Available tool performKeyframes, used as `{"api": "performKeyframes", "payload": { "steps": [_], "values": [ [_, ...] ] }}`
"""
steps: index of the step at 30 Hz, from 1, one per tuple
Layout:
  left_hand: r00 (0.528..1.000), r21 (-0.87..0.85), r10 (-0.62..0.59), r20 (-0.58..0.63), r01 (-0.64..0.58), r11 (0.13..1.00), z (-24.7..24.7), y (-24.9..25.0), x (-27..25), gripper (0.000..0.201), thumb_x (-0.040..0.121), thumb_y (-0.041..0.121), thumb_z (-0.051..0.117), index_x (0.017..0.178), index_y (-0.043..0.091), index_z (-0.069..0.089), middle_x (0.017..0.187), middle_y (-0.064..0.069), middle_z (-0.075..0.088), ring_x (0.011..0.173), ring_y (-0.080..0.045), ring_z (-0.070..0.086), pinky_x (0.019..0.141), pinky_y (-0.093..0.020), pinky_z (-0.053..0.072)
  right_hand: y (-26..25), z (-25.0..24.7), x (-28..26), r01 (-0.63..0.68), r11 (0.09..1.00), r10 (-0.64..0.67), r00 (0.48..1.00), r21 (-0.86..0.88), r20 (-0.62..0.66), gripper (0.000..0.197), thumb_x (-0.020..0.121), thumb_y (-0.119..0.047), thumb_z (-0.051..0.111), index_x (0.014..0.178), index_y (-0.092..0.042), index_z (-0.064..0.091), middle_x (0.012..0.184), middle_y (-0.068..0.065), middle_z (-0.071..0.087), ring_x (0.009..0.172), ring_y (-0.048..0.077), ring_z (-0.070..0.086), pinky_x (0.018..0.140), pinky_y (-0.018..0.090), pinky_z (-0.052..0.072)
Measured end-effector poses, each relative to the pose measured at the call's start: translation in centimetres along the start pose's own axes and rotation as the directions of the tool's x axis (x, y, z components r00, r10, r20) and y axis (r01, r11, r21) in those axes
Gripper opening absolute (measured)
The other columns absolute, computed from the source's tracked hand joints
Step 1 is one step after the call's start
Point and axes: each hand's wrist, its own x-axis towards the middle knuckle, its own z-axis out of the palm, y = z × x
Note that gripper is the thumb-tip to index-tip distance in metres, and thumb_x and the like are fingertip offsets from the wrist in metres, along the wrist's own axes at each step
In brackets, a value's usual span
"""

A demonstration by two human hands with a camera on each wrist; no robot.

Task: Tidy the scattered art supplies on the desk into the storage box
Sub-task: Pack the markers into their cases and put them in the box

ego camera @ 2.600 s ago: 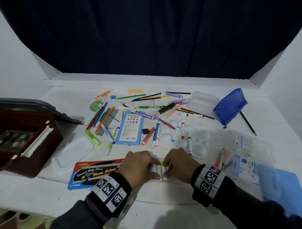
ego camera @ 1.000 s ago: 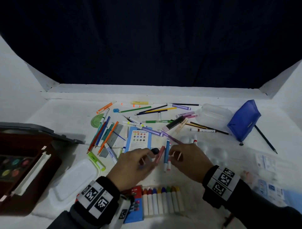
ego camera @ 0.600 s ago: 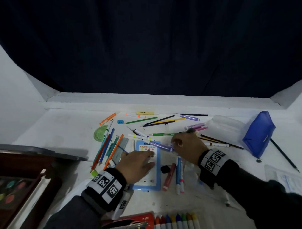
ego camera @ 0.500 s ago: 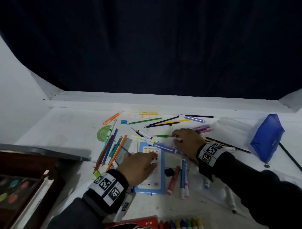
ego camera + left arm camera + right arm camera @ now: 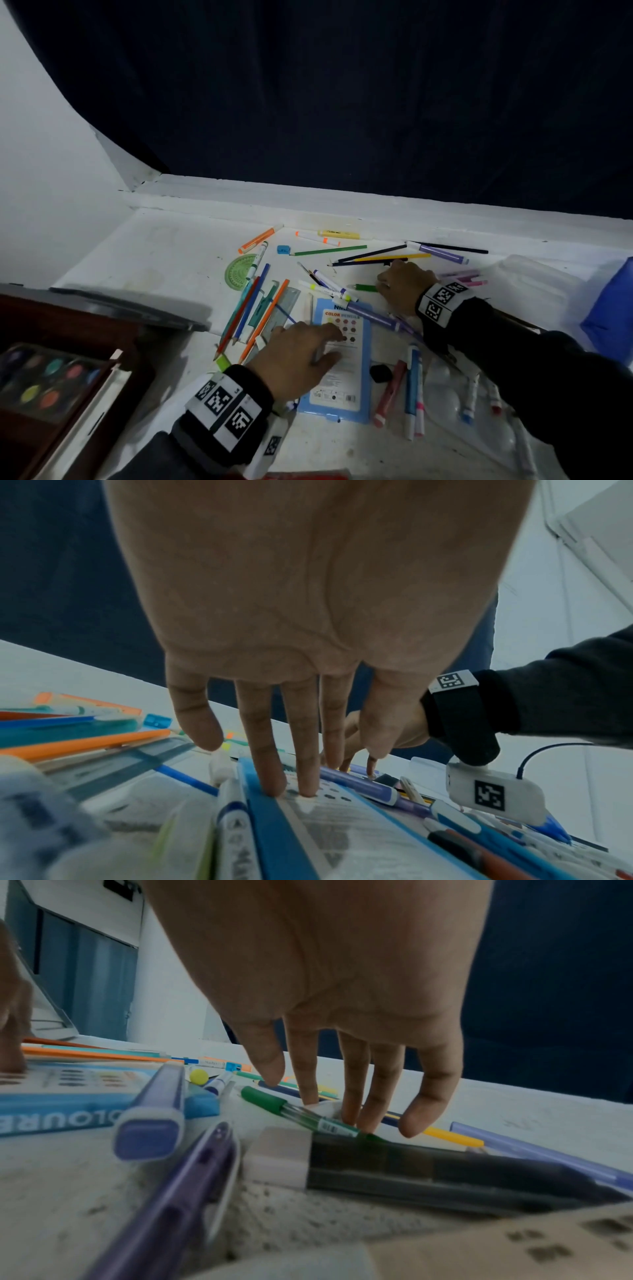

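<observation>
The storage box (image 5: 68, 377), a brown case with a paint tray inside and its grey lid (image 5: 130, 305) raised, stands at the left. Scattered pencils, pens and markers cover the white desk (image 5: 164, 253). My left hand (image 5: 329, 342) lies flat with straight fingers (image 5: 274, 785) pressing on the blue colour pencil box (image 5: 346, 380) (image 5: 342, 831). My right hand (image 5: 387, 282) (image 5: 308, 1091) reaches farther back, its straight fingertips touching down on a green pen (image 5: 364, 287) (image 5: 274, 1102). A purple marker (image 5: 373, 317) (image 5: 154, 1110) lies across the blue box's top corner between the hands.
Coloured pencils (image 5: 253, 308), a clear ruler (image 5: 284, 305) and a green protractor (image 5: 239, 270) lie left of the blue box. Markers (image 5: 411, 387) and a small black object (image 5: 380, 372) lie to its right. A clear case (image 5: 534, 284) and blue pouch (image 5: 613, 308) sit far right.
Both hands left the crayon row at the near edge and moved back. The left settled on the blue pencil box; the right reached on to the green pen.
</observation>
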Motion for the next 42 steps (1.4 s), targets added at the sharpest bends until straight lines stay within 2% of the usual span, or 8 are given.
{"api": "performKeyframes", "payload": {
  "steps": [8,16,21,26,33,36,38,42],
  "values": [
    [0.999,0.028,0.021,0.035,-0.022,0.999,0.5,0.0,-1.2,0.035,0.102,0.046,0.042,0.133,0.033,0.048,0.133,0.009,0.058,0.115,-0.014,0.054,0.102,-0.046,0.043,0.3,0.7,-1.4,0.08,0.991,-0.055,0.973,0.103,-0.225,0.019,0.088,-0.02,0.056,0.078,-0.02,0.072,0.087,0.003,0.063,0.08,0.024,0.065,0.068,0.029,0.049],
    [0.998,0.046,0.026,0.062,-0.029,0.999,0.8,0.8,-2.6,0.031,0.104,0.041,0.037,0.133,0.035,0.045,0.147,0.013,0.046,0.128,-0.016,0.047,0.101,-0.04,0.034,-0.1,0.3,-5.0,0.263,0.899,-0.089,0.892,0.351,-0.442,0.015,0.085,-0.003,0.061,0.085,-0.018,0.064,0.083,0.002,0.068,0.075,0.017,0.063,0.068,0.03,0.053],
    [0.995,0.063,0.098,-0.029,-0.096,0.993,1.2,1.2,-3.4,0.029,0.102,0.04,0.042,0.13,0.036,0.048,0.132,0.01,0.055,0.117,-0.015,0.05,0.098,-0.037,0.033,-1.0,0.4,-8.8,0.273,0.758,0.007,0.905,0.592,-0.425,0.021,0.086,-0.003,0.063,0.099,-0.02,0.063,0.082,-0.001,0.068,0.072,0.007,0.065,0.064,0.017,0.05],
    [0.971,0.026,0.208,-0.12,-0.206,0.978,0.9,2.3,-4.5,0.025,0.099,0.036,0.05,0.122,0.032,0.058,0.108,0.011,0.066,0.083,-0.001,0.054,0.079,-0.024,0.046,-1.4,0.2,-13.2,0.296,0.654,-0.044,0.934,0.696,-0.355,0.023,0.091,0.002,0.056,0.102,-0.017,0.063,0.092,0.003,0.066,0.067,0.007,0.07,0.068,0.03,0.059],
    [0.991,0.02,0.006,-0.136,-0.003,1.0,-1.8,1.1,-2.0,0.027,0.099,0.032,0.05,0.123,0.026,0.061,0.105,0.005,0.066,0.084,-0.009,0.06,0.074,-0.028,0.05,-0.8,1.7,-17.5,0.288,0.584,0.031,0.927,0.759,-0.375,0.024,0.09,-0.001,0.06,0.098,-0.023,0.065,0.093,-0.001,0.065,0.075,0.02,0.067,0.072,0.038,0.058],
    [0.983,0.001,-0.121,-0.139,0.123,0.992,-3.2,-0.1,1.1,0.021,0.099,0.025,0.049,0.116,0.023,0.061,0.107,0.001,0.066,0.084,-0.013,0.059,0.068,-0.026,0.045,-0.7,2.3,-19.0,0.268,0.467,0.089,0.934,0.843,-0.347,0.024,0.09,0.003,0.059,0.1,-0.019,0.065,0.092,0.008,0.065,0.074,0.018,0.07,0.068,0.03,0.058],
    [0.976,0.032,-0.188,-0.108,0.193,0.981,-3.6,-0.8,3.4,0.02,0.098,0.024,0.05,0.114,0.02,0.06,0.113,-0.005,0.067,0.092,-0.02,0.06,0.074,-0.028,0.044,-0.7,2.5,-19.9,0.25,0.38,0.122,0.941,0.891,-0.317,0.026,0.09,0.007,0.058,0.104,-0.014,0.064,0.094,0.013,0.062,0.074,0.018,0.072,0.067,0.026,0.058],
    [0.964,0.137,-0.266,-0.005,0.265,0.955,-3.7,-1.6,6.4,0.03,0.09,0.021,0.062,0.12,0.019,0.058,0.122,-0.009,0.064,0.107,-0.027,0.06,0.089,-0.034,0.05,0.0,3.1,-21.7,0.239,0.275,0.151,0.946,0.931,-0.288,0.032,0.088,0.01,0.059,0.104,-0.017,0.063,0.095,0.021,0.06,0.075,0.027,0.074,0.074,0.043,0.059]
  ]
}}
